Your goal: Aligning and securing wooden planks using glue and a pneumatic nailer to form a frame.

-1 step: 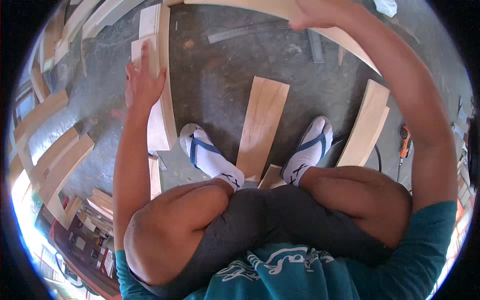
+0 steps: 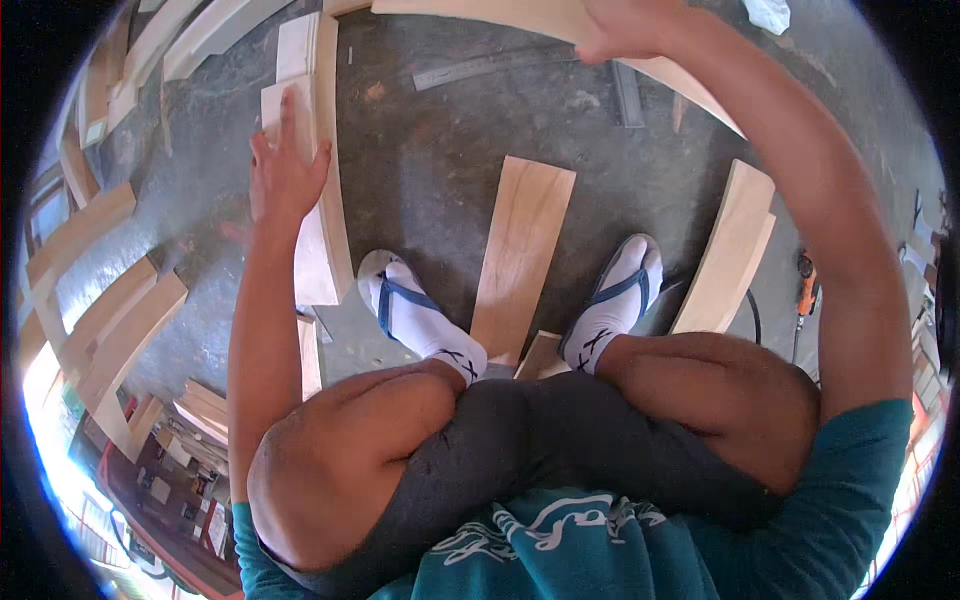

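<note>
Down low, person squatting: knees bent, feet in white socks and blue sandals (image 2: pixel 410 305) on a grey concrete floor (image 2: pixel 440 170).
Left hand (image 2: pixel 283 170): fingers spread flat, palm pressed on a pale wooden plank (image 2: pixel 322 215) lying far-left on the floor; grip released, nothing clasped.
Right hand (image 2: pixel 625 28): reaching far, fingers curled over the edge of a long curved board (image 2: pixel 520 15) at the far side; grip grasping that board.
Between the feet: a short flat plank (image 2: pixel 522 255), lying lengthwise, apart from both hands.
Right side: two stacked boards (image 2: pixel 728 255) just beside the right foot.
Left edge: more curved wooden pieces (image 2: pixel 110 320) piled up.
Far right: an orange tool (image 2: pixel 805 280), small, kind unclear.
</note>
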Demonstrator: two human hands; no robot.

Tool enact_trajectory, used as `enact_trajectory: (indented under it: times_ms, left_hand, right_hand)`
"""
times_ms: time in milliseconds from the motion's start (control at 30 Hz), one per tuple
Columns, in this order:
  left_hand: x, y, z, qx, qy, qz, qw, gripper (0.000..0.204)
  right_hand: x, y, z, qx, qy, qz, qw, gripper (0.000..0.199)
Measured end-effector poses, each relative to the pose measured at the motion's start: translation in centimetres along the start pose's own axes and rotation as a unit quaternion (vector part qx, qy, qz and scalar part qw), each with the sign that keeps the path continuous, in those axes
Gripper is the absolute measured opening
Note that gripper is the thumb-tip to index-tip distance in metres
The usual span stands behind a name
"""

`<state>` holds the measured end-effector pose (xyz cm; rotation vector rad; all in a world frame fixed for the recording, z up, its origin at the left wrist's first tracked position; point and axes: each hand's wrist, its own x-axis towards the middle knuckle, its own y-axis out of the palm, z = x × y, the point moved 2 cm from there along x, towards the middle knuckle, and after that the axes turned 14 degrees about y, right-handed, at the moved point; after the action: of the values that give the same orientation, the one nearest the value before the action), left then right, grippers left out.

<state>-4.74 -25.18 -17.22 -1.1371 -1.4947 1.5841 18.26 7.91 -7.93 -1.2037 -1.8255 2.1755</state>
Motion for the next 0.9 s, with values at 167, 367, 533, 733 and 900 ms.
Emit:
enact_trajectory:
  times_ms: [167,367,533,733,900]
  left_hand:
    - [-1.8,-0.4,-0.7,-0.015,-0.051,0.052,0.997,0.088]
    - [-3.9,-0.5,-1.4,-0.021,-0.083,0.061,0.994,0.087]
    - [-5.8,-0.2,-0.9,0.049,-0.044,0.023,0.998,0.083]
    - [-5.2,0.9,-1.3,0.056,-0.038,0.011,0.998,0.085]
    - [-5.9,0.4,-0.8,0.044,-0.065,0.034,0.996,0.086]
  right_hand:
    - [0.8,3.6,-1.4,-0.060,-0.051,-0.052,0.996,0.114]
    - [0.4,10.0,-4.4,0.042,-0.076,-0.020,0.996,0.081]
    - [3.6,11.0,-16.7,0.031,-0.059,-0.330,0.941,0.060]
    - [8.4,14.7,-39.5,-0.101,0.302,-0.232,0.919,0.056]
    - [9.5,16.4,-39.8,-0.150,0.233,-0.129,0.952,0.067]
